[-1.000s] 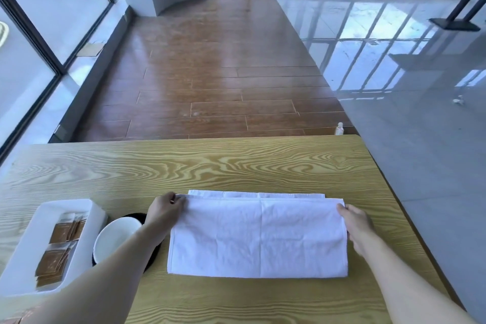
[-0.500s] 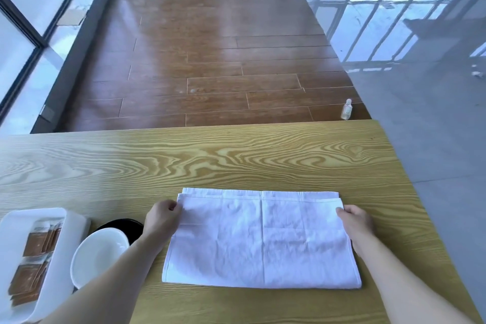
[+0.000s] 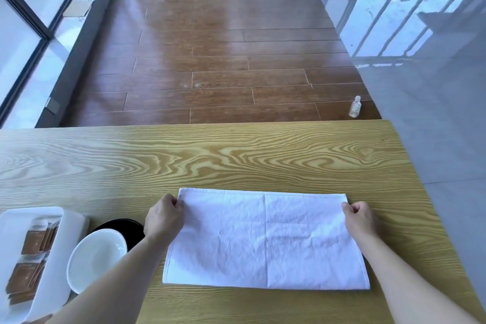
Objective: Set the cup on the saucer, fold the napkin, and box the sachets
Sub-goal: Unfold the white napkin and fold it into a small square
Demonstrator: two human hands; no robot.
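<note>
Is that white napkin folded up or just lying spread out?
Folded, partly: the napkin lies flat as a doubled rectangle, edges stacked along its far side. The left hand and right hand pinch its far corners.

The box (image 3: 71, 229) runs off the left and bottom edges, so its near end is unseen. The sachets (image 3: 34, 242) inside overlap and are blurred; their print and count cannot be told. The left forearm covers the near rim of the cup (image 3: 96, 258), and the cup hides most of the saucer (image 3: 123, 226). The fingertips of both hands (image 3: 164, 219) curl out of sight at the napkin (image 3: 265, 239) corners. The bottle (image 3: 355, 106) label is too small to read
</note>
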